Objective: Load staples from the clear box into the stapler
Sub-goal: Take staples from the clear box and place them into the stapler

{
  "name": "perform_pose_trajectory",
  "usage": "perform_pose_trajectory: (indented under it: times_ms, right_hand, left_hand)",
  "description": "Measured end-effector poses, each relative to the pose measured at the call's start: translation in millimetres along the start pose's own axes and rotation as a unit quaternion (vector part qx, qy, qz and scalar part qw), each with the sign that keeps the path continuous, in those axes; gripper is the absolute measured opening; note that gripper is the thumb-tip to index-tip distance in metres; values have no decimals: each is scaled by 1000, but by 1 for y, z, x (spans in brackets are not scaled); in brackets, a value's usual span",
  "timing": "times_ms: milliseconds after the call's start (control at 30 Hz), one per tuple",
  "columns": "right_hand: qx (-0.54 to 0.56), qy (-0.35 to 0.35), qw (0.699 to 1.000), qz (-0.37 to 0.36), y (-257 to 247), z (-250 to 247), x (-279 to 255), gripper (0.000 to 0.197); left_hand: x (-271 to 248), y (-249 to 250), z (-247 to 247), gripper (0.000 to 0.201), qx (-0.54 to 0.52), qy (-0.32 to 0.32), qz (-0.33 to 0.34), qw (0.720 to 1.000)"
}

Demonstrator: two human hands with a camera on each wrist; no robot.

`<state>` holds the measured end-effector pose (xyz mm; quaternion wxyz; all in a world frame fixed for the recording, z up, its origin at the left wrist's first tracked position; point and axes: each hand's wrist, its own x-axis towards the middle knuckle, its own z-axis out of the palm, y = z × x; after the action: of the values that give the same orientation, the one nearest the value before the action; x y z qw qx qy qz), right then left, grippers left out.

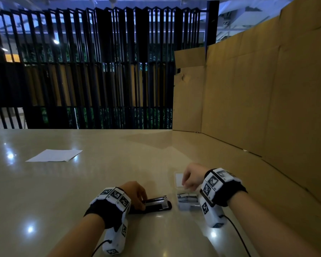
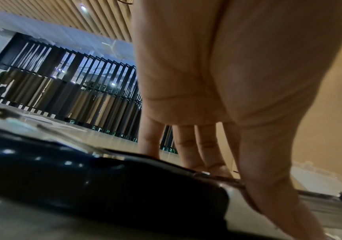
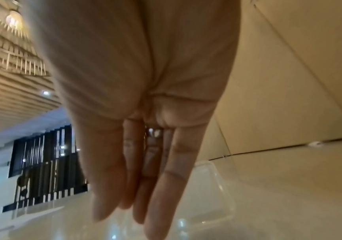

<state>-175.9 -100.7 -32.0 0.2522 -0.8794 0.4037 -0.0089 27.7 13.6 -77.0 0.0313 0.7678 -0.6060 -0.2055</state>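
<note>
the black stapler (image 1: 152,205) lies opened flat on the beige table (image 1: 82,182), its metal staple channel bare on top, at about 6 o'clock in the head view. the left hand (image 1: 135,194) rests on its left end — in the left wrist view the fingers (image 2: 188,146) reach straight down onto the stapler (image 2: 104,178) with the thumb at its near edge, pressing rather than curled round it. just to the right, near 5 o'clock, sits the clear box (image 1: 185,199), lid (image 1: 179,179) swung open away from the person, silvery staples (image 1: 186,198) inside. the right hand (image 1: 192,178) hovers over the box; its fingers (image 3: 166,178) hang straight and close together, holding nothing. a sheet of white paper (image 1: 54,155) lies well apart at 10 o'clock, and cardboard panels (image 1: 258,99) stand along the right. no brand or lettering is readable — only black-and-white marker squares on the wrist bands (image 1: 214,182).
</note>
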Motion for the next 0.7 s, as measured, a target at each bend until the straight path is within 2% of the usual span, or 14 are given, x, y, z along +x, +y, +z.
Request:
perform_pose_trajectory:
  times_ms: [233, 333, 467, 700]
  right_hand:
    - [-120, 7, 993, 22, 4, 14, 14, 18]
    - [-147, -8, 989, 31, 1, 22, 16, 23]
    - [-155, -21, 987, 42, 6, 31, 21, 26]
    - [-124, -11, 992, 4, 12, 36, 21, 25]
  left_hand:
    - [6, 4, -3, 40, 4, 10, -11, 1000]
    - [6, 5, -2, 40, 0, 11, -13, 1000]
    - [5, 6, -1, 41, -1, 13, -19, 1000]
    - [2, 6, -1, 40, -9, 17, -25, 1000]
